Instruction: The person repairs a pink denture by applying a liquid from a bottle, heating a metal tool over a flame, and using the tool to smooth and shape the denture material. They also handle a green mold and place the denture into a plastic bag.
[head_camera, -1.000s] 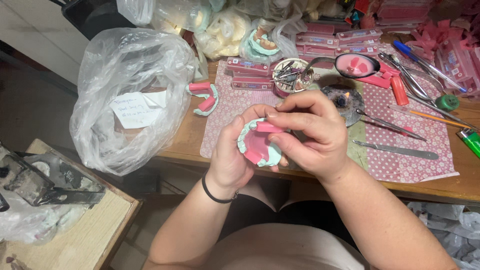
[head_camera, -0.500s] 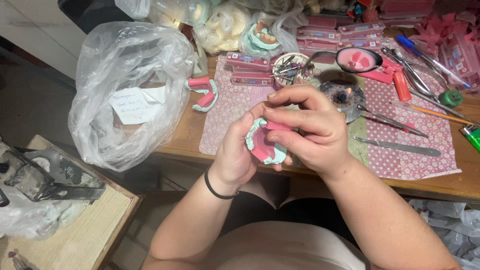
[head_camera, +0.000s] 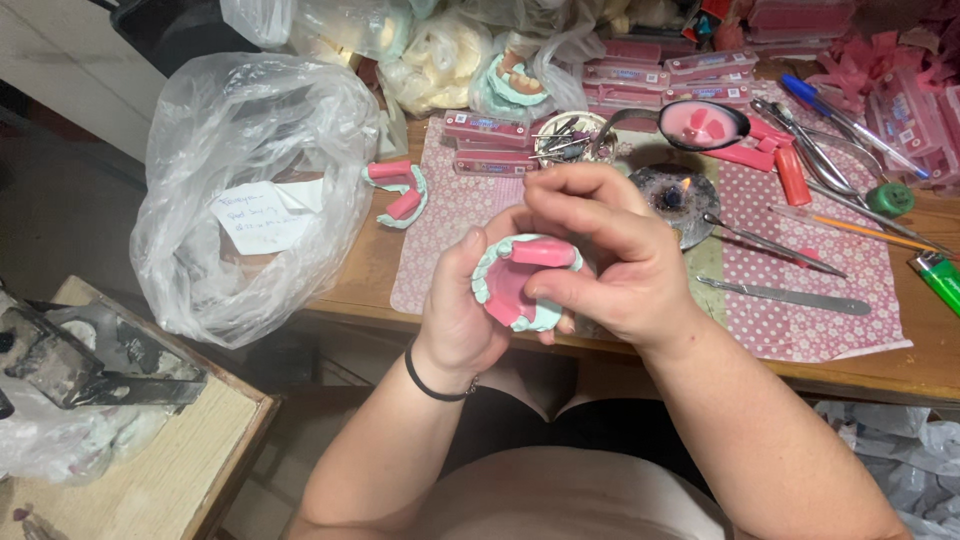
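The left hand (head_camera: 470, 310) cradles a pale green dental cast (head_camera: 522, 283) lined with pink wax, held above the near edge of the wooden worktop (head_camera: 930, 360). Left fingers are wrapped around the cast's left side. The right hand (head_camera: 610, 255) covers the cast from the right, fingers clamped on its pink rim, thumb beneath. A second cast (head_camera: 398, 190) lies on the worktop beside a clear plastic bag (head_camera: 250, 180). A metal spatula (head_camera: 785, 296) rests on the dotted pink cloth (head_camera: 800, 330).
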